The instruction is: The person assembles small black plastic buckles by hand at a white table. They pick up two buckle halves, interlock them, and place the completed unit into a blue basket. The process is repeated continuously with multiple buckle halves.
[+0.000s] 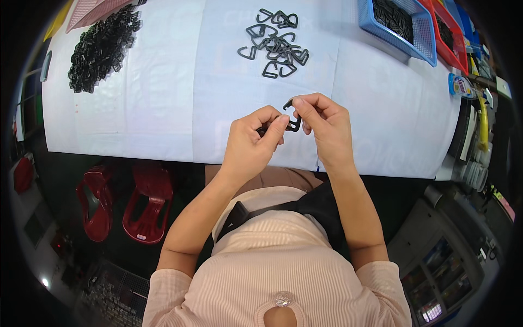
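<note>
Both my hands are raised over the near edge of the white-covered table (163, 125). My right hand (329, 128) pinches a black open plastic hook (297, 125) between thumb and fingers. My left hand (251, 140) pinches a small black plastic piece (262, 131) that meets the hook's lower bar. The fingers hide most of this piece, and I cannot tell whether it is joined to the hook. Beyond my hands lies a loose heap of similar black hooks (275, 46), bent like rounded triangles with a gap.
At the far left, a large heap of small black plastic parts (101, 52) lies beside a pink basket (90, 13). A blue basket (425, 38) of black parts and a red basket (457, 52) stand at the far right. Two dark red chairs (147, 210) are below the table's left side.
</note>
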### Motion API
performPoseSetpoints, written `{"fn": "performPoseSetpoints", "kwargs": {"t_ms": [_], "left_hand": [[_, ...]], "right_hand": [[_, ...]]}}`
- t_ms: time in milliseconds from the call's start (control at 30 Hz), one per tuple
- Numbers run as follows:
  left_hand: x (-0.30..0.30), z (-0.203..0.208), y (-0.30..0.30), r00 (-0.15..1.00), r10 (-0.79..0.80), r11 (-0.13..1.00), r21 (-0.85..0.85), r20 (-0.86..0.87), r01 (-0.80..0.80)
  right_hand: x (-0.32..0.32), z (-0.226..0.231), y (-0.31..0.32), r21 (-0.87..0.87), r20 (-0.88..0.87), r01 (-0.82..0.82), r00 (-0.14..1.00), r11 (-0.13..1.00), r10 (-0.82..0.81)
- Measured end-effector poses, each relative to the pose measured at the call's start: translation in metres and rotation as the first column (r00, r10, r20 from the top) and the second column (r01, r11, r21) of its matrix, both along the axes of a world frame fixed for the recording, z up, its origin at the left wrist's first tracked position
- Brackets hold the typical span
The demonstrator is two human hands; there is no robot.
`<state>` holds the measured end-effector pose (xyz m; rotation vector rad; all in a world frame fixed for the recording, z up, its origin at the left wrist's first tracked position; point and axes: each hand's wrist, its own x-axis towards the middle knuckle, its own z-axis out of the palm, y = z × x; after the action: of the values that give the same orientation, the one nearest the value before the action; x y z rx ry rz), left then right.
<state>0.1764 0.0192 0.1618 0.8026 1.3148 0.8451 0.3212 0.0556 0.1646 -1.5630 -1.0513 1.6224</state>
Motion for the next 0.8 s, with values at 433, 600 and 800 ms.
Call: {"fn": "performPoseSetpoints", "kwargs": {"t_ms": [433, 600, 800], "left_hand": [[0.005, 0.005, -0.024, 0.981, 0.134, 0.988, -0.091, 0.140, -0.122], [0.014, 0.005, -0.034, 0.998, 0.047, 0.996, 0.075, 0.049, -0.050], [0.012, 0.012, -0.030, 0.953, 0.202, 0.979, -0.066, 0.227, -0.192]], "right_hand": [[-0.009, 0.013, -0.018, 0.055, 0.028, 0.004, 1.000, 0.998, -0.006], [-0.006, 0.016, -0.014, -0.012, 0.173, -0.072, 0.982, 0.997, 0.073], [-0.002, 0.013, -0.012, -0.097, -0.077, 0.020, 0.997, 0.995, -0.028]]}}
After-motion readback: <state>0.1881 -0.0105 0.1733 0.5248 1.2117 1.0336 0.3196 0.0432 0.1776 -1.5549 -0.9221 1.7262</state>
